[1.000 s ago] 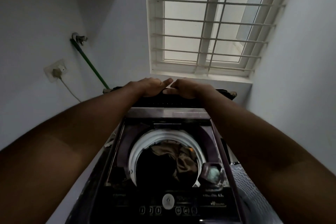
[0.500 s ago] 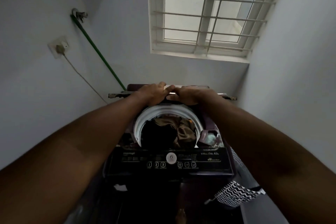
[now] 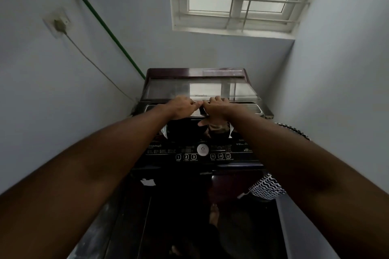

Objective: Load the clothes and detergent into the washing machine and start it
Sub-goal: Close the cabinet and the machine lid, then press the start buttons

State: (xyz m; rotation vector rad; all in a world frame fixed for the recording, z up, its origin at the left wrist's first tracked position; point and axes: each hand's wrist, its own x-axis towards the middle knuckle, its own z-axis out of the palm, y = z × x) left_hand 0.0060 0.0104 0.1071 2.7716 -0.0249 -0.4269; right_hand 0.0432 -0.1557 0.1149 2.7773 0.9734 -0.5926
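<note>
Together, left hand point(image 3: 182, 107) and right hand point(image 3: 216, 107) grip the lid point(image 3: 168, 90) front edge.

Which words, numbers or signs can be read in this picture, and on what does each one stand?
"6": on the round silver dial of the control panel.
"1", "2", "3": on three buttons left of centre.
"WhiteMagic": probably, on the panel's left end; blurred.
Lid logo, captions under the buttons, right-hand icons: too small to read.

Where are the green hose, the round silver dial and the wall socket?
Green hose point(image 3: 109, 31): head view, mid-length along the wall.
Round silver dial point(image 3: 203, 149): head view, its face.
Wall socket point(image 3: 56, 22): head view, its plate.
</note>
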